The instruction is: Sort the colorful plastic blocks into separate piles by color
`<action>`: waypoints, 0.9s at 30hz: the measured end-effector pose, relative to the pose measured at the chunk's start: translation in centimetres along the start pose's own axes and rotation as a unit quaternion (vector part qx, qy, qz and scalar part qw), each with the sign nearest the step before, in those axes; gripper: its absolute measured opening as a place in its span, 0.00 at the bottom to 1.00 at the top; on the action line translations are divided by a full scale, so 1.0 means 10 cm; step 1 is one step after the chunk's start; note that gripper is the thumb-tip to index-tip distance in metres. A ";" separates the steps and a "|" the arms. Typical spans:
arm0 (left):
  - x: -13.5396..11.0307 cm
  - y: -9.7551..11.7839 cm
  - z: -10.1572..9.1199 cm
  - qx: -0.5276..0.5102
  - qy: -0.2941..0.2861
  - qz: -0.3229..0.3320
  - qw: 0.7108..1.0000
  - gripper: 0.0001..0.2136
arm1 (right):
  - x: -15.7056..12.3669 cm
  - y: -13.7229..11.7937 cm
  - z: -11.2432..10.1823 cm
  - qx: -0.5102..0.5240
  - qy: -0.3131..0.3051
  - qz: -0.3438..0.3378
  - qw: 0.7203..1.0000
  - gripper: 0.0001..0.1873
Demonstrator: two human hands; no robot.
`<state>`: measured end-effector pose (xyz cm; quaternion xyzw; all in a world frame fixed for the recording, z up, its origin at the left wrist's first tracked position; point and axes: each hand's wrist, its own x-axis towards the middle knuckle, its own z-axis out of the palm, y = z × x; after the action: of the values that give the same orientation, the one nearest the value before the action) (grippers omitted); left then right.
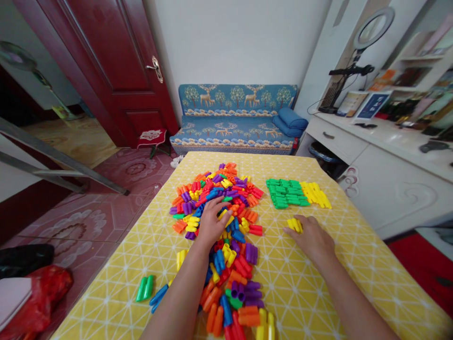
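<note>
A big heap of coloured plastic blocks (226, 208) lies on the yellow patterned tablecloth (307, 283). My left hand (211, 222) rests on the heap's middle, fingers spread over the pieces, touching a yellow one. My right hand (313, 238) lies on the cloth to the right, its fingers curled around a small yellow block (295, 225). Farther back on the right, sorted green blocks (286, 193) sit in a neat patch with sorted yellow blocks (316, 194) beside them.
A green piece (145, 288) and a blue piece (158, 295) lie apart near the table's left edge. Behind the table stands a blue patterned sofa (235, 118), a dark red door (116, 66) at left, and a white desk (385, 156) at right.
</note>
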<state>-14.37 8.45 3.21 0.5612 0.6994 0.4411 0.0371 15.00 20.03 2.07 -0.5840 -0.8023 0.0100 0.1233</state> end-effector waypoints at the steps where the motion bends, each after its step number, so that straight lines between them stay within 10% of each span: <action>1: 0.00 0.00 0.00 0.000 -0.001 0.000 1.000 0.11 | -0.02 0.01 0.02 0.002 -0.012 -0.013 1.000 0.24; 5: 0.00 0.00 0.00 -0.002 0.000 0.000 1.000 0.11 | 0.23 0.29 0.09 0.078 -0.013 -0.037 0.996 0.22; 14: 0.00 0.00 0.00 0.000 0.000 -0.001 1.000 0.10 | 1.54 0.83 -0.04 0.106 0.062 0.135 0.983 0.26; 27: -0.01 -0.01 0.00 -0.004 -0.001 0.002 1.000 0.10 | 1.89 0.77 0.19 0.058 0.067 0.120 0.989 0.24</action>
<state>-14.39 8.34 3.09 0.5628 0.6966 0.4433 0.0389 16.34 40.43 2.47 -0.6670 -0.7146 0.0317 0.2083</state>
